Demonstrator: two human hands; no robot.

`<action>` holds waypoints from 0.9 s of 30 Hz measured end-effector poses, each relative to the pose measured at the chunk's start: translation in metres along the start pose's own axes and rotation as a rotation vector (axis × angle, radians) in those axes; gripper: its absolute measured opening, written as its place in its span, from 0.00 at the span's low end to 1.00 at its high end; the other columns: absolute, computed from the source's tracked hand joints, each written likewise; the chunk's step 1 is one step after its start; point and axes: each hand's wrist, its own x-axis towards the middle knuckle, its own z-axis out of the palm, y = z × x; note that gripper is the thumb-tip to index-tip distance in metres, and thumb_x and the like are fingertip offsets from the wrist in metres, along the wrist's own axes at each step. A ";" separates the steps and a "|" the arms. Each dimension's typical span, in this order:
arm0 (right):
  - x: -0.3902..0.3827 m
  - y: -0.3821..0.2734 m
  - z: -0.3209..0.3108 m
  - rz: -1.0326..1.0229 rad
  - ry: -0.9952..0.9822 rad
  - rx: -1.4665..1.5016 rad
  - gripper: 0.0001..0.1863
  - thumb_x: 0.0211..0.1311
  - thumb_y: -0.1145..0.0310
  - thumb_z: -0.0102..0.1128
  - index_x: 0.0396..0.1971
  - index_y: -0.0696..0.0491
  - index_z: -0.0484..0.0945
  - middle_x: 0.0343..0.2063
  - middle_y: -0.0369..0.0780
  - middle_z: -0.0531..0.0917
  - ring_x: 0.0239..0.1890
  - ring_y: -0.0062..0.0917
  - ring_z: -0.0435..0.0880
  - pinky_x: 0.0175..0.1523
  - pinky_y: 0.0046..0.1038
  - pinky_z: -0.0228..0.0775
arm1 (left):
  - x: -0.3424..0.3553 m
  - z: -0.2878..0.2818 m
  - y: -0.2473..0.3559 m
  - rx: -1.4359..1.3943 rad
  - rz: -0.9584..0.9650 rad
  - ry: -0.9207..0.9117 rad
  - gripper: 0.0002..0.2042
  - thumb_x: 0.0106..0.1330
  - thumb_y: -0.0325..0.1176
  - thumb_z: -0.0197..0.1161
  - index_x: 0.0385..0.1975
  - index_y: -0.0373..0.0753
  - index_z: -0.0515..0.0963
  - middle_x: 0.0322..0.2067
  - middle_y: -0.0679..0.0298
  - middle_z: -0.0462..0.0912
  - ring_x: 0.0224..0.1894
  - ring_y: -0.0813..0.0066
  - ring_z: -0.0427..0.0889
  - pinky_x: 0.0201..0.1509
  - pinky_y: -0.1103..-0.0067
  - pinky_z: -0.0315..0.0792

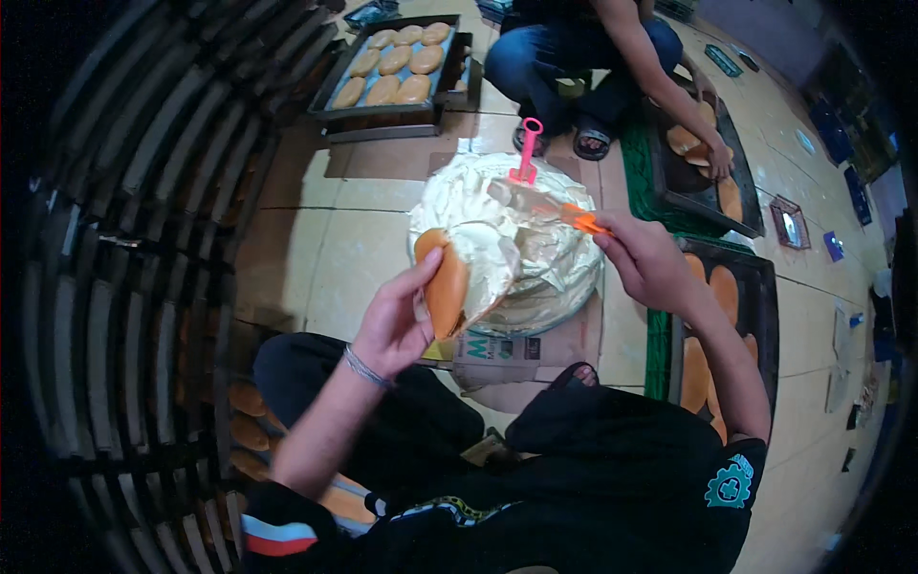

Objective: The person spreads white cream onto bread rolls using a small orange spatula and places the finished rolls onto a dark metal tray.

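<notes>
My left hand (pixel 394 320) grips a split, oblong bread roll (pixel 447 290), thumb on its brown crust. White cream covers the roll's opened inside, which faces right. In my right hand (pixel 652 263) is a spreading spatula (pixel 581 219) with an orange handle, fingers closed around it. Its flat blade points left, smeared and held over the mound of cream (pixel 564 273). That cream heaps up in a wide round basin, whose rim is mostly hidden. A pink-handled tool (pixel 528 148) stands upright in the cream's far side.
A tray of rolls (pixel 449 72) is at the far left. Dark trays (pixel 765 287) with rolls lie on the right, beside green crates. A co-worker's hand (pixel 719 158) touches rolls in the farther one. Tall dark racks (pixel 124 239) line the left. Flattened cardboard (pixel 535 359) lies beneath the basin.
</notes>
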 end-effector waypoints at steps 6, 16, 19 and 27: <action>0.017 0.002 0.003 -0.062 0.086 -0.002 0.13 0.67 0.70 0.54 0.48 0.59 0.78 0.38 0.51 0.84 0.39 0.46 0.84 0.44 0.39 0.76 | 0.021 0.030 0.062 0.490 -0.194 -0.096 0.19 0.68 0.36 0.63 0.53 0.32 0.71 0.47 0.60 0.79 0.49 0.74 0.82 0.55 0.75 0.77; -0.006 0.003 0.040 -0.068 0.172 -0.043 0.14 0.62 0.75 0.57 0.48 0.57 0.78 0.36 0.47 0.84 0.34 0.40 0.86 0.38 0.34 0.79 | 0.063 -0.018 0.054 0.235 -0.134 -0.128 0.22 0.71 0.39 0.56 0.60 0.35 0.65 0.55 0.56 0.75 0.56 0.63 0.77 0.62 0.66 0.72; -0.013 -0.005 0.041 -0.094 0.150 0.019 0.15 0.63 0.73 0.57 0.49 0.58 0.77 0.36 0.48 0.84 0.33 0.40 0.86 0.37 0.36 0.80 | 0.062 -0.023 0.052 0.176 -0.118 -0.126 0.25 0.73 0.42 0.52 0.64 0.35 0.62 0.61 0.51 0.71 0.63 0.56 0.72 0.68 0.61 0.66; 0.001 0.000 0.064 0.088 0.307 0.255 0.12 0.67 0.76 0.55 0.48 0.62 0.75 0.31 0.51 0.82 0.29 0.43 0.83 0.34 0.36 0.73 | 0.069 -0.026 0.018 -0.034 -0.059 -0.214 0.28 0.74 0.45 0.49 0.67 0.35 0.59 0.64 0.47 0.67 0.66 0.53 0.68 0.70 0.59 0.64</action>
